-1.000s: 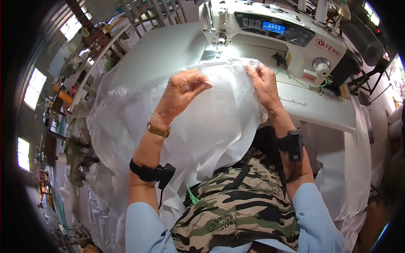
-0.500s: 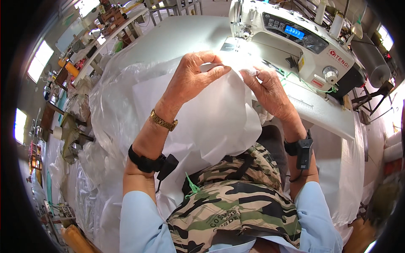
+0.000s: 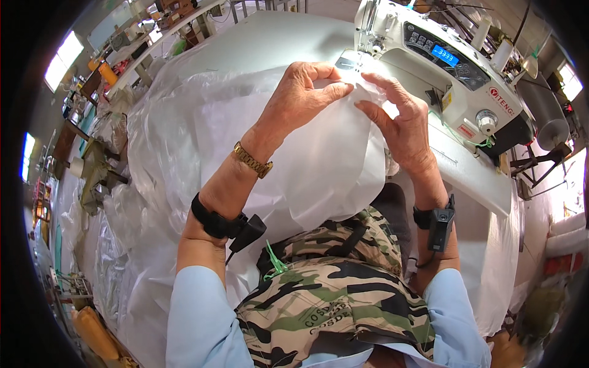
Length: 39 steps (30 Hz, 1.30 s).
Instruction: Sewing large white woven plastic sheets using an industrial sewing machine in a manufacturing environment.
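Observation:
A large, thin white sheet (image 3: pixel 294 165), fabric or film, drapes from the sewing table over my lap. Its top edge is pinched between the thumb and fingers of my left hand (image 3: pixel 297 101), just in front of the sewing machine's lit needle area. Close by on the right, my right hand (image 3: pixel 405 126) has its thumb and index finger apart, the fingertips near the sheet's edge; nothing shows gripped in it. The white sewing machine (image 3: pixel 457 61) with a blue-lit display stands beyond my right hand. Glare blurs the spot around the needle.
The pale sewing table (image 3: pixel 282 43) extends to the far left, and its right part (image 3: pixel 472 175) carries a printed ruler. Crumpled clear plastic sheeting (image 3: pixel 147 178) hangs at the left. A cluttered bench (image 3: pixel 162 46) stands farther back. Thread cones (image 3: pixel 502 55) rise behind the machine.
My right thumb and index finger have parted, letting go of the sheet's edge. My left hand, still pinching the sheet, has shifted slightly right and farther away. The view has shifted slightly.

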Each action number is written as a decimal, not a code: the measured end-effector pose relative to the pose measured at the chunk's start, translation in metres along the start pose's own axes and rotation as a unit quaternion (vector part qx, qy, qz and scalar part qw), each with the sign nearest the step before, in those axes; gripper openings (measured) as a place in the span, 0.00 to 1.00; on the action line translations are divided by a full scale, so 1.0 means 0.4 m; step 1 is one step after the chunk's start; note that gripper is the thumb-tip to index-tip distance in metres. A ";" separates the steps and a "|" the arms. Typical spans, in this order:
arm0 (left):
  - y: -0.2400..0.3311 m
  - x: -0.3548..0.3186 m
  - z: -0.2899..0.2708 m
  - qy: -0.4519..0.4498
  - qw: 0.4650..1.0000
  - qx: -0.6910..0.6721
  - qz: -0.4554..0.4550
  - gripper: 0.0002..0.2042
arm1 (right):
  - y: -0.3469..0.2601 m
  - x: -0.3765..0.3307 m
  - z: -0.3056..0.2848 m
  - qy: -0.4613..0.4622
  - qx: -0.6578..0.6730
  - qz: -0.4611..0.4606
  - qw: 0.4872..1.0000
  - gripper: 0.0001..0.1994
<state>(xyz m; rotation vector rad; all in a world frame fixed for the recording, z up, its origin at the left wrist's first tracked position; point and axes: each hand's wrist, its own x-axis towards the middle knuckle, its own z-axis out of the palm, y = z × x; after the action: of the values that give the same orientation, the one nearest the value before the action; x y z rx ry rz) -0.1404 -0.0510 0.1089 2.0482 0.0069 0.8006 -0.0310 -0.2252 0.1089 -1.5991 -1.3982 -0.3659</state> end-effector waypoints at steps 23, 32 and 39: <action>-0.039 0.001 0.028 -0.009 0.999 -0.019 -0.046 0.10 | 0.057 -0.011 0.028 0.096 -0.084 -0.082 0.988 0.14; -0.054 0.010 0.029 -0.009 0.998 -0.035 -0.043 0.10 | 0.072 -0.012 0.025 0.074 -0.058 -0.048 0.994 0.10; -0.057 0.013 0.035 -0.002 0.999 -0.039 -0.017 0.11 | 0.078 -0.004 0.038 0.102 0.018 -0.024 0.994 0.06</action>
<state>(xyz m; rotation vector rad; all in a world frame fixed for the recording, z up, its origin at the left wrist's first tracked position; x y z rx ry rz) -0.1221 -0.0467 0.0891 1.9710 0.0089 0.7638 -0.0089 -0.2110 0.0862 -1.4578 -1.2807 -0.5154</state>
